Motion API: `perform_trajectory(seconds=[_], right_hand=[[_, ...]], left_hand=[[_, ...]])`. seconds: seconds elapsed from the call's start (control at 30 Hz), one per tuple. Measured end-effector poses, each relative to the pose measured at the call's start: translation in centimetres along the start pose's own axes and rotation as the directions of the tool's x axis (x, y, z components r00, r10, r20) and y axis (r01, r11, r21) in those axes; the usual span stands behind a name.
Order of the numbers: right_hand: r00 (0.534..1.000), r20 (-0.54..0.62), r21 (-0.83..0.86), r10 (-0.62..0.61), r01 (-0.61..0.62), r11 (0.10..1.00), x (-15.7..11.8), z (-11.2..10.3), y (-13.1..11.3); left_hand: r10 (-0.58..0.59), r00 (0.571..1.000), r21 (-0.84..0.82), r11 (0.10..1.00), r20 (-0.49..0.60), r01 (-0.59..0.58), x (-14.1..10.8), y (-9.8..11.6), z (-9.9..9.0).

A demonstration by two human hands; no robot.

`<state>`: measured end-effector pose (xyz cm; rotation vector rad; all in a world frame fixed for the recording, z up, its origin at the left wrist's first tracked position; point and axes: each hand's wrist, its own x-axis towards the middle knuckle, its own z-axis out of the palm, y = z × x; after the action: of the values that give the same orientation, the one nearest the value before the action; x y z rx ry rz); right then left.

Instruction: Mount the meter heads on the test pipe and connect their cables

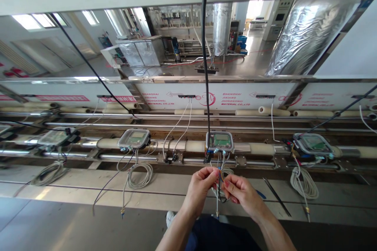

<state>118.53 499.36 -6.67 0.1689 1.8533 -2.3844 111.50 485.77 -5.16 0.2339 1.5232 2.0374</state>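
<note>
Both hands meet in front of a clear-lidded meter box [221, 141] with a green circuit board inside. My left hand [203, 186] is closed in a pinch on thin wires by the coil [226, 171] of grey cable. Close beside it on the right, my right hand [240, 192] pinches the thin wires too, thumb and fingers together. A black cable [206, 66] hangs from above to the box. Grey leads run down from the box behind my hands, one ending in a fitting [217, 213] below them. The exact wire ends between my fingertips are too small to tell.
More meter boxes [134, 139] [313, 144] sit along the pipe to both sides, with cable coils [140, 175] [304, 183] below them. A dark thin rod [277, 197] and a blue-handled tool [260, 194] lie on the metal ledge [167, 188] right of my hands.
</note>
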Motion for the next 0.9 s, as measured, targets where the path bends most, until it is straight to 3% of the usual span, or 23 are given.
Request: perform_trajectory(seconds=[0.13,0.23,0.43,0.6,0.77,0.9], right_hand=[[1.000,0.030,0.054,-0.009,0.007,0.999,-0.1,0.2,-0.1],[1.000,-0.017,0.134,-0.013,0.015,0.991,-0.1,0.6,-0.5],[0.985,-0.167,0.178,-0.050,0.079,0.981,0.2,0.7,-0.2],[0.973,-0.216,0.137,-0.082,0.114,0.984,0.6,0.3,0.6],[0.971,-0.221,-0.098,-0.093,0.073,0.993,0.4,0.4,0.3],[0.957,-0.248,-0.216,-0.148,0.094,0.972,0.3,0.5,0.1]], left_hand=[[-0.060,0.998,-0.191,0.979,0.029,0.065,0.1,-0.4,0.0],[-0.081,0.996,-0.257,0.964,-0.025,0.072,0.2,-0.9,0.2],[0.020,0.990,0.001,1.000,-0.140,-0.020,0.2,-1.6,0.5],[0.070,0.986,0.044,0.997,-0.149,-0.064,0.0,-1.3,0.7],[0.134,0.980,0.127,0.985,-0.146,-0.116,0.1,-0.9,0.7],[0.115,0.981,0.144,0.985,-0.156,-0.092,0.1,-0.9,0.7]])
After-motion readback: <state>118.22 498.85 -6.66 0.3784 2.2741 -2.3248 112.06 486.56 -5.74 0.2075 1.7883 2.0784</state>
